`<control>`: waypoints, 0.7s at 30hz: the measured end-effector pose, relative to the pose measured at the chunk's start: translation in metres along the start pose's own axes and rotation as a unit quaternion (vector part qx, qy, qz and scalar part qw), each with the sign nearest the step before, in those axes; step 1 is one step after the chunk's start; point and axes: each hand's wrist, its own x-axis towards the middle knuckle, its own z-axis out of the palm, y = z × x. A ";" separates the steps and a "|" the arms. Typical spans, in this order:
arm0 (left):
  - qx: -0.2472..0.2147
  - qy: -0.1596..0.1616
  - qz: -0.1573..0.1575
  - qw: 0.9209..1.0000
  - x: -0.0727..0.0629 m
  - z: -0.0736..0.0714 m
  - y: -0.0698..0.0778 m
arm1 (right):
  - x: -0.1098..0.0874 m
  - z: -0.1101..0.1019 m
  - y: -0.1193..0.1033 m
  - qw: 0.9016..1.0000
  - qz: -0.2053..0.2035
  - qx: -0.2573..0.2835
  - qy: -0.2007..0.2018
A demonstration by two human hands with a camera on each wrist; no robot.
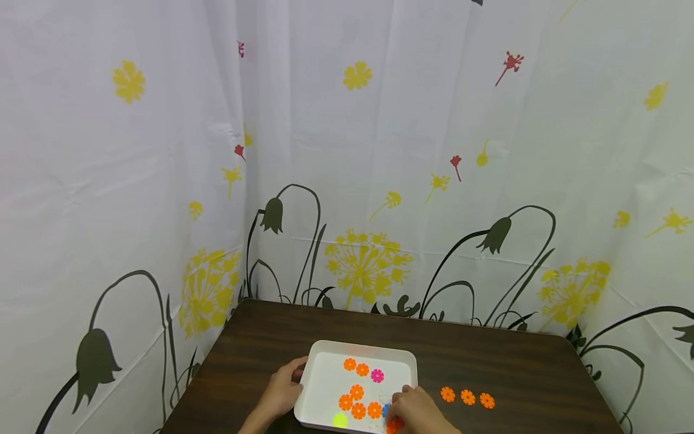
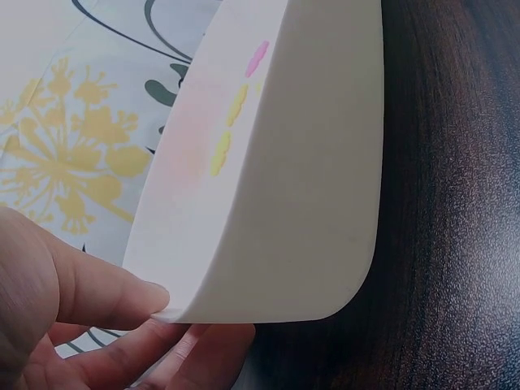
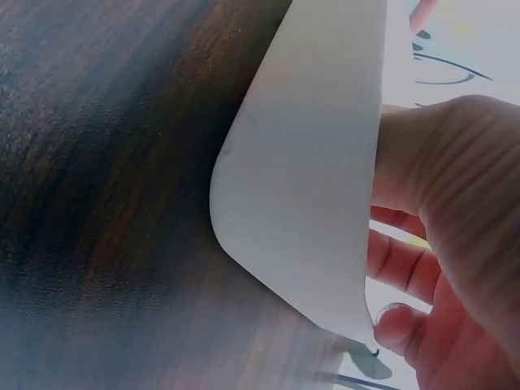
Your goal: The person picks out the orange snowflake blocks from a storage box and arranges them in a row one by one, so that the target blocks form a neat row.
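A white tray [image 1: 314, 355] stands on the table, and my left hand [image 1: 282, 389] pinches its left rim, thumb inside and fingers outside. In it lie several orange flower-shaped discs [image 1: 358, 411], a pink one [image 1: 377, 375], a yellow-green one [image 1: 340, 420], a partly covered blue one [image 1: 385, 410] and some pale, clear-looking pieces [image 1: 384, 398]. My right hand [image 1: 417, 411] reaches over the right wall with bent fingers at an orange-red disc [image 1: 394, 426] near the front right corner. The tray wall [image 3: 301, 171] hides its fingertips in the right wrist view.
Three orange discs [image 1: 468, 397] lie in a row on the dark wooden table [image 1: 520, 367], right of the tray. A white curtain [image 1: 412, 150] with printed flowers hangs behind the table and along its sides.
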 end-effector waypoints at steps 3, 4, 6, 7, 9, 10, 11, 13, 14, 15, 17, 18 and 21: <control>0.004 0.002 -0.001 1.000 0.001 -0.001 0.000 | 0.002 -0.001 -0.004 1.000 0.019 -0.010 -0.009; 0.004 0.004 -0.001 1.000 0.001 -0.001 0.001 | 0.002 -0.001 -0.005 0.999 0.027 -0.014 -0.012; 0.005 0.006 -0.001 1.000 0.001 -0.001 0.002 | 0.002 -0.002 -0.007 0.999 0.035 -0.022 -0.013; 0.005 0.006 0.000 1.000 0.001 -0.001 0.002 | 0.003 -0.002 -0.007 0.999 0.037 -0.027 -0.014; 0.005 0.007 0.003 1.000 0.001 -0.001 0.002 | 0.003 -0.002 -0.008 0.998 0.040 -0.035 -0.012; 0.005 0.007 0.004 1.000 0.001 -0.001 0.002 | 0.003 -0.002 -0.008 0.998 0.041 -0.037 -0.011; 0.004 0.006 0.004 1.000 0.001 -0.001 0.002 | 0.003 -0.001 -0.008 0.998 0.042 -0.039 -0.011; 0.000 0.005 0.006 1.000 0.001 0.000 0.002 | 0.003 0.000 -0.008 0.998 0.045 -0.040 -0.011; -0.001 0.005 0.007 1.000 0.001 0.001 0.001 | 0.002 0.000 -0.008 0.998 0.046 -0.038 -0.009; -0.002 0.005 0.008 1.000 0.001 0.001 0.001 | 0.002 0.001 -0.008 0.998 0.045 -0.038 -0.005; -0.005 0.005 0.008 1.000 0.001 0.001 0.001 | 0.001 0.001 -0.008 0.998 0.046 -0.031 -0.003; -0.006 0.006 0.009 1.000 0.001 0.001 0.000 | 0.001 0.002 -0.008 0.999 0.046 -0.027 -0.001; -0.004 0.005 0.007 1.000 0.000 0.000 -0.002 | 0.000 0.003 -0.007 0.999 0.051 -0.011 0.001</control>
